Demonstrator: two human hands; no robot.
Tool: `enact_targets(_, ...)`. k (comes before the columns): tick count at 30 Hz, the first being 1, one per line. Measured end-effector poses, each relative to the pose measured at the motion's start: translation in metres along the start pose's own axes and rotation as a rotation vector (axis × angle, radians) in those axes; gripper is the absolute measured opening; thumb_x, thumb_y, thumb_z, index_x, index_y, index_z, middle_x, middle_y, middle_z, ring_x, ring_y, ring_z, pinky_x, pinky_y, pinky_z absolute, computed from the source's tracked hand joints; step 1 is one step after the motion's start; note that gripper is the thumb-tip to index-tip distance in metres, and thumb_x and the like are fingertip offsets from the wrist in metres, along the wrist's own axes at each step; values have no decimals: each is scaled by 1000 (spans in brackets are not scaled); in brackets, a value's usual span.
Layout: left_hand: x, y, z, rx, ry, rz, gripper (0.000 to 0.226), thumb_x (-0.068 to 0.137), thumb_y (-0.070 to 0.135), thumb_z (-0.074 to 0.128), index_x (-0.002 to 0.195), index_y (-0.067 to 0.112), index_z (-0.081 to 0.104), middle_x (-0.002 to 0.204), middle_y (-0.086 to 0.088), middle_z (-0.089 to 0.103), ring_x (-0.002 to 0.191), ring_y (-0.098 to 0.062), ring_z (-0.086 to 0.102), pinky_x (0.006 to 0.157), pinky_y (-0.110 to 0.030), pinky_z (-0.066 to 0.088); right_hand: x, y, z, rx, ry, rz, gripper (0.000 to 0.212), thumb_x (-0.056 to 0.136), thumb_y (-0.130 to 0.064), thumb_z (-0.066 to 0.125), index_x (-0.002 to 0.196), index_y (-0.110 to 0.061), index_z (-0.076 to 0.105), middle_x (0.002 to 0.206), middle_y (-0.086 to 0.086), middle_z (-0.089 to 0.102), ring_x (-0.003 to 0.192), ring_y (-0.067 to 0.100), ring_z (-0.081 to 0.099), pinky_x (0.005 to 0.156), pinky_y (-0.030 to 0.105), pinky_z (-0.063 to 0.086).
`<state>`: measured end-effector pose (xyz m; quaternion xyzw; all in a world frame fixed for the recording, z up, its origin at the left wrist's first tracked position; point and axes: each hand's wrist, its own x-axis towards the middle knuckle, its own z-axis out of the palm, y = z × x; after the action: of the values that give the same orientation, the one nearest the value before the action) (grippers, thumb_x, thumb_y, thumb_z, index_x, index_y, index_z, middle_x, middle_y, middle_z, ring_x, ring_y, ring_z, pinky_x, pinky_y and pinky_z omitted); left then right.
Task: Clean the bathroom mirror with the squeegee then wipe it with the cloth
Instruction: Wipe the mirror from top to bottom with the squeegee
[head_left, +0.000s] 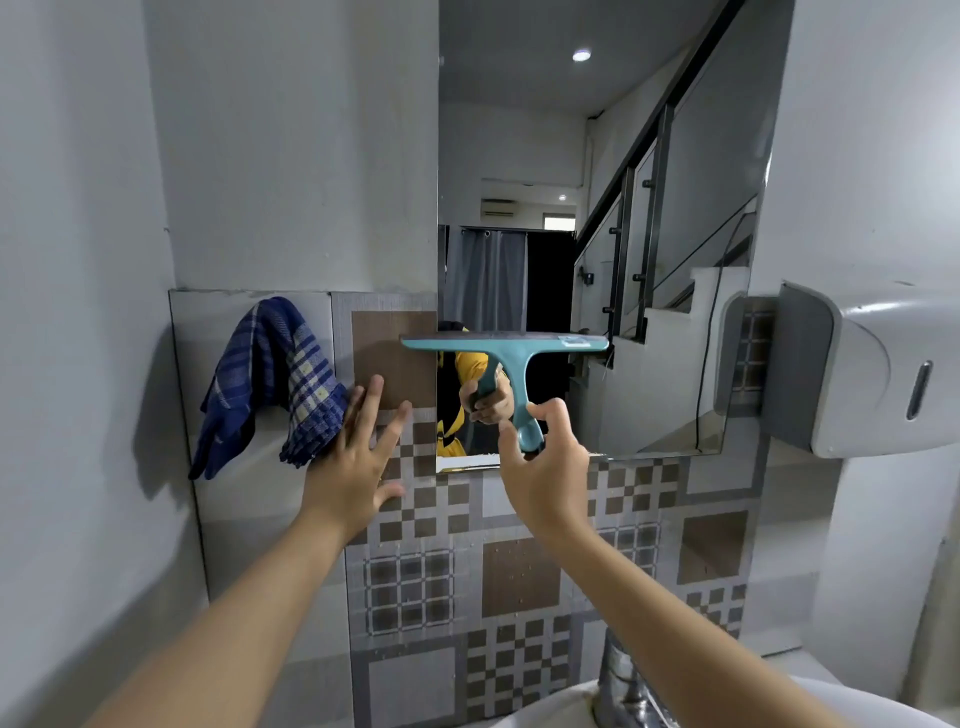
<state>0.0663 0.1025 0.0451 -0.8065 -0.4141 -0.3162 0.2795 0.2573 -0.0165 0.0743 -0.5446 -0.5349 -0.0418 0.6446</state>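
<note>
Pinching the squeegee (511, 358) low on its handle, the right hand (545, 467) keeps the blade flat against the lower mirror (597, 156). A light, stiff plastic tool is judged, best gripped at the handle. The left hand (353, 457), fingers (371, 402) spread wide, rests on the tiles beside the soft cloth (270, 374) hung left.

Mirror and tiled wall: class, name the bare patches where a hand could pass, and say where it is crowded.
Free: the upper mirror above the squeegee, and the patterned tiles below the mirror's bottom edge, between the two forearms. Crowded: the left tiles, where the left hand lies flat beside the blue checked cloth, and the right edge, where the white wall dispenser juts out.
</note>
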Motion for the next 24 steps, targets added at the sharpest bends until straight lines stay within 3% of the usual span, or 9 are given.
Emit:
enact_targets(9,3,-11,-5,-10,-27,-54,106,62,43,79,145,27,15,157,-10,-13,143,-33,-3,84,-49,53,-39,31,17,10,-51,61,16,89,-16,65,99,-14,53,63,-15,50,40,6,46,38,14,36)
enact_targets(13,5,-7,-6,-7,-30,-73,103,63,40,80,144,25,19,156,-7,-18,143,-32,-6,78,-48,56,-52,43,18,20,-48,71,17,89,-18,65,95,-22,50,61,-11,55,39,8,40,38,26,40)
enact_targets(15,4,-6,-6,-16,-22,-72,108,63,40,80,146,27,14,156,-6,-17,143,-31,-8,78,-47,56,-57,48,18,16,-43,67,19,89,-17,65,95,-25,49,60,-10,55,40,7,40,38,32,42)
enact_targets(20,3,-6,-5,-21,-22,-62,112,64,41,79,147,31,4,155,-5,-22,142,-29,-13,82,-49,55,-64,57,19,-1,-37,71,19,88,-17,66,95,-25,50,54,-8,51,39,7,42,38,20,34)
enact_targets(24,3,-7,-6,-2,-20,-70,114,61,44,80,147,29,7,156,-7,-17,142,-29,-12,86,-49,53,-72,62,16,-10,-69,103,24,88,-14,66,93,-30,48,54,-8,51,43,7,46,40,24,40)
